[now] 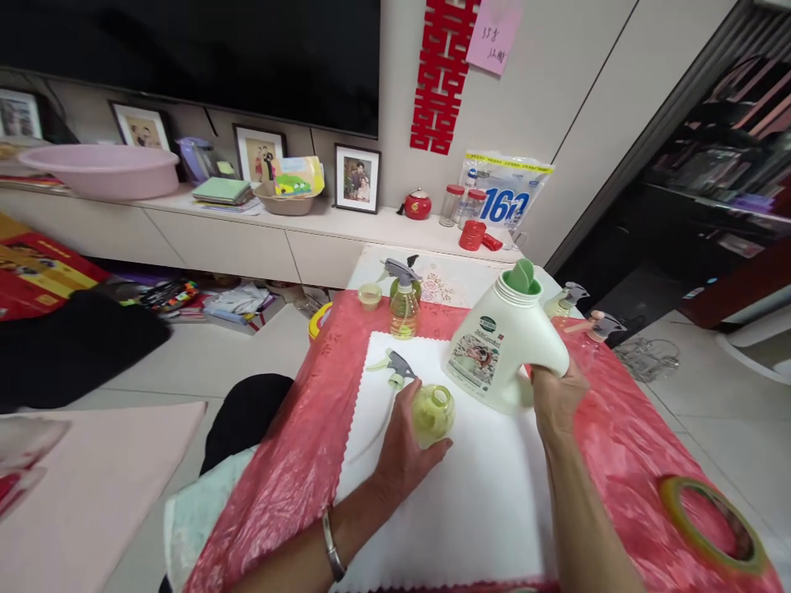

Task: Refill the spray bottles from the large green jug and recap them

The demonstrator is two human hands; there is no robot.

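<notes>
Roll of tape [710, 527] — green-rimmed, flat on the red plastic cover [297, 469] at the near right corner, well apart from both hands.

White cloth [470, 502] — scalloped edge, laid over the red cover; work surface for both hands.

Left hand [404, 449] — fingers curled around the small green bottle [432, 412], which sits open-necked on the white cloth. Bottle looks thin-walled, light, likely to tip if let go; best held around the belly, as now.

Loose trigger sprayer [395, 366] — lies on the cloth just beyond the left hand, dip tube trailing toward the near edge.

Right hand [556, 395] — closed on the handle of the white detergent jug [503, 346], tilted, green spout toward the far side. Judged heavy if full, rigid, smooth and possibly slippery; the moulded handle is the sound hold.

Yellow spray bottle [404, 309] and a small green cap [369, 295] — upright at the far edge of the cover. Two more spray bottles [584, 317] stand behind the jug — close enough to be knocked by it.

Shelf [309, 218] — far wall; pink basin [102, 169], framed photos, jars.
</notes>
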